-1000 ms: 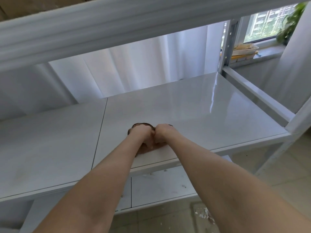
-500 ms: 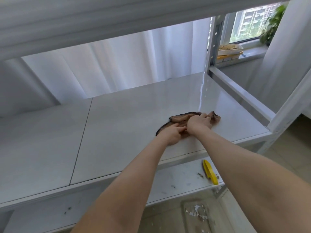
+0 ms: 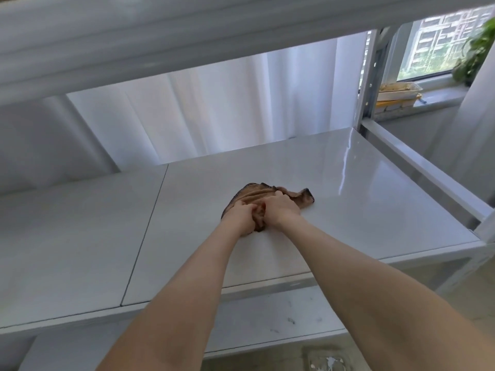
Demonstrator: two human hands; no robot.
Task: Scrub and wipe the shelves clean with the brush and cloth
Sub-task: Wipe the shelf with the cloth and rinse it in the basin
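Observation:
A crumpled brown cloth (image 3: 251, 195) lies on the white middle shelf (image 3: 361, 199), on its right-hand panel near the middle. My left hand (image 3: 241, 216) and my right hand (image 3: 280, 210) sit side by side on the cloth, fingers curled into the bunched fabric and pressing it onto the shelf. Part of the cloth sticks out past my right hand to the right. No brush shows in this view.
The upper shelf's front beam (image 3: 160, 36) runs across the top, close to my head. A lower shelf (image 3: 267, 317) with dirt specks lies beneath. A window sill (image 3: 439, 96) with stacked trays (image 3: 396, 93) and a plant (image 3: 474, 54) is at the back right. White curtains hang behind.
Both hands slid the cloth right from the panel's front left a second ago, then back toward the panel's middle and slightly further in. The yellow brush on the lower shelf has left the view.

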